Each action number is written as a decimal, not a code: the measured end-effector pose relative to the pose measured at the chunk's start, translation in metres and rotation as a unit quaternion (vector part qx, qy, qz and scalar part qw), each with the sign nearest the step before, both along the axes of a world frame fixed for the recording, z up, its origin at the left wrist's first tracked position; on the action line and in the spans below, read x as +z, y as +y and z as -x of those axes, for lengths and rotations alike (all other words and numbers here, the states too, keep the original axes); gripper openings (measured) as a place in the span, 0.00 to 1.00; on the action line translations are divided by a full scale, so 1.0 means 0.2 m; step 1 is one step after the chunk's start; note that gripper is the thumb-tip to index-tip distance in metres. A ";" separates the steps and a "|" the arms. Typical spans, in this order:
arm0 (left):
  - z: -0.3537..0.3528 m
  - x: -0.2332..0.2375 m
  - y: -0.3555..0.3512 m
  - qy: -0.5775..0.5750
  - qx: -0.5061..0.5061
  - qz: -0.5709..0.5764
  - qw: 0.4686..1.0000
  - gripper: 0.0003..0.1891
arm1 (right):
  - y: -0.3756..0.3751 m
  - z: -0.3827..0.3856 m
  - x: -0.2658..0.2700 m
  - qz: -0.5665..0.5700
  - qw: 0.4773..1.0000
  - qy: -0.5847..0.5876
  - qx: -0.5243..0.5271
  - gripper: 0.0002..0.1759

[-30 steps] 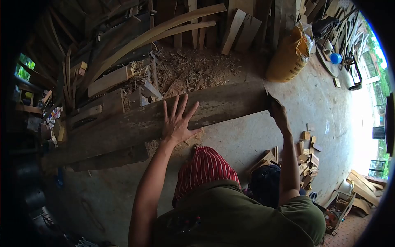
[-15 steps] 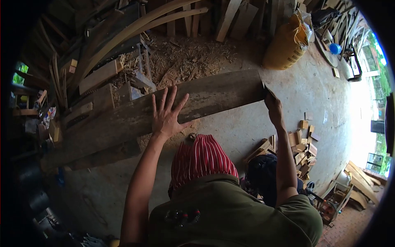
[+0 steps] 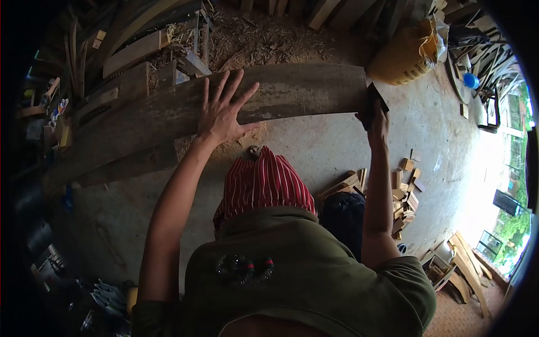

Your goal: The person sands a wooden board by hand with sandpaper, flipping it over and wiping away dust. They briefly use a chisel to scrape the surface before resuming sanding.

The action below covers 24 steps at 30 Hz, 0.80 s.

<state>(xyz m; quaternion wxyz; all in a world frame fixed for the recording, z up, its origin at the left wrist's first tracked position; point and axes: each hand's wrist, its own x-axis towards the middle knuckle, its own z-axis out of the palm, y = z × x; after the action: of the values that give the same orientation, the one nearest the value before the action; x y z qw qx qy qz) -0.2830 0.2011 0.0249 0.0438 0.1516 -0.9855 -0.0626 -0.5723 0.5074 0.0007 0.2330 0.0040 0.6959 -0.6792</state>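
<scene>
A long, dark, weathered board (image 3: 306, 90) lies across the view, its right end cut nearly straight. My left hand (image 3: 223, 112) rests on its near edge with the fingers spread and holds nothing. At the board's right end, my right hand (image 3: 378, 121) is closed around a dark, flat-faced object (image 3: 377, 101). This object is close to the end corner, and whether it touches the wood is unclear. Below the board is red-and-white striped cloth (image 3: 268, 185), beside my green shirt (image 3: 314, 264).
A yellow sack (image 3: 403, 56) stands beyond the board's right end. Wood shavings (image 3: 275, 42) cover the floor behind the board. Small wood offcuts (image 3: 405, 194) are piled at the right. Stacked timber (image 3: 132, 53) stands at the upper left.
The board and both hands appear higher in the view, which has shifted. The dark object in my right hand has turned and shows more of its face. My left hand stays spread on the board.
</scene>
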 end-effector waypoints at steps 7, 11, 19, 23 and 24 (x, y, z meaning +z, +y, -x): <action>0.01 -0.01 0.00 0.009 0.002 -0.014 1.000 0.56 | -0.14 -0.47 0.12 0.035 0.984 0.037 -0.173 0.21; 0.01 -0.01 0.00 0.001 0.007 -0.010 1.000 0.56 | -0.29 -0.47 0.09 0.033 0.965 0.069 -0.251 0.20; 0.01 -0.02 -0.01 0.005 0.007 -0.010 1.000 0.55 | -0.41 -0.36 0.05 0.065 0.946 -0.025 -0.318 0.19; 0.03 -0.02 -0.02 0.005 0.016 0.026 1.000 0.54 | -0.36 -0.30 -0.05 0.174 0.923 -0.119 -0.320 0.19; 0.04 -0.03 -0.02 0.006 0.018 0.026 0.999 0.54 | -0.34 -0.26 -0.06 0.156 0.914 -0.193 -0.321 0.19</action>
<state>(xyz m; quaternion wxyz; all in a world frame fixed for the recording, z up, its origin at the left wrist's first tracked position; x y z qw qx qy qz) -0.2913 0.1963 0.0198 0.0547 0.1680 -0.9835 -0.0374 -0.5198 0.4400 -0.0109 0.1294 0.3219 0.4842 -0.8032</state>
